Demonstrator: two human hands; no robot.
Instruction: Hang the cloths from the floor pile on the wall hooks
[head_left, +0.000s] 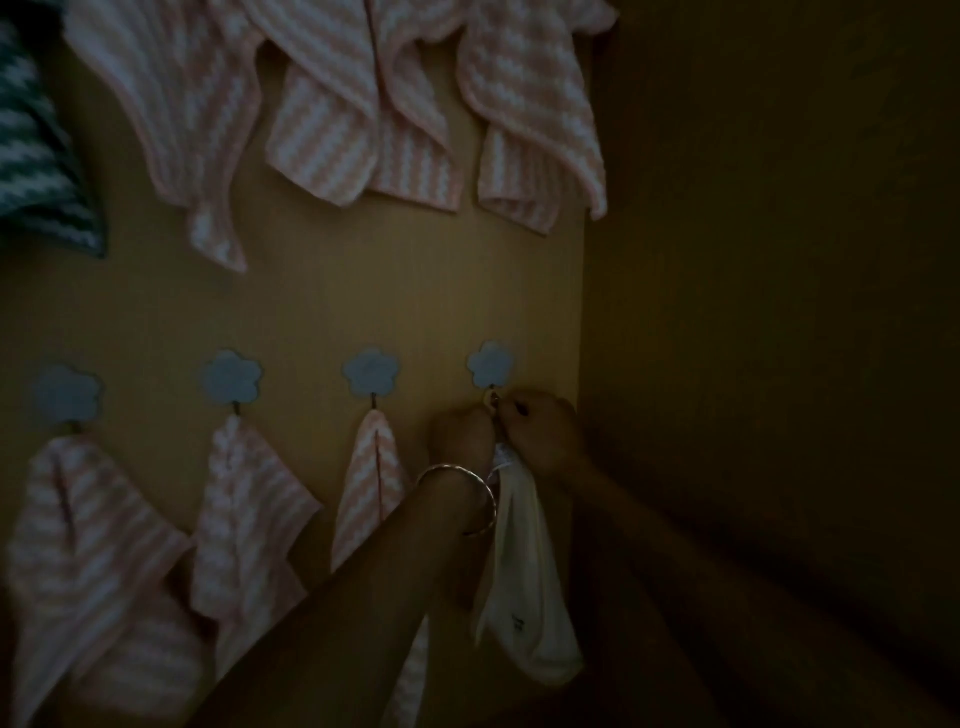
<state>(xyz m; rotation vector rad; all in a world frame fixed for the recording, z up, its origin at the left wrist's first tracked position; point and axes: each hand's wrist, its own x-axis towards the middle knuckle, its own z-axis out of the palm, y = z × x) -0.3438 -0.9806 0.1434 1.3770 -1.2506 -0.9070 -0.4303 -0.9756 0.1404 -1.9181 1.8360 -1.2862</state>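
Below the rightmost flower hook (488, 365) of the lower row, the white cloth (524, 582) hangs against the wall (415, 291), its top gathered between both hands. The left hand (462, 436) – bangle (485, 506) at the wrist – curls its fingers on the cloth's upper edge. The right hand (545, 431) pinches the cloth's top at the hook's metal tip. Pink striped cloths (249, 499) hang from the three neighbouring hooks and in the upper row; a teal striped cloth (36, 156) hangs at far left.
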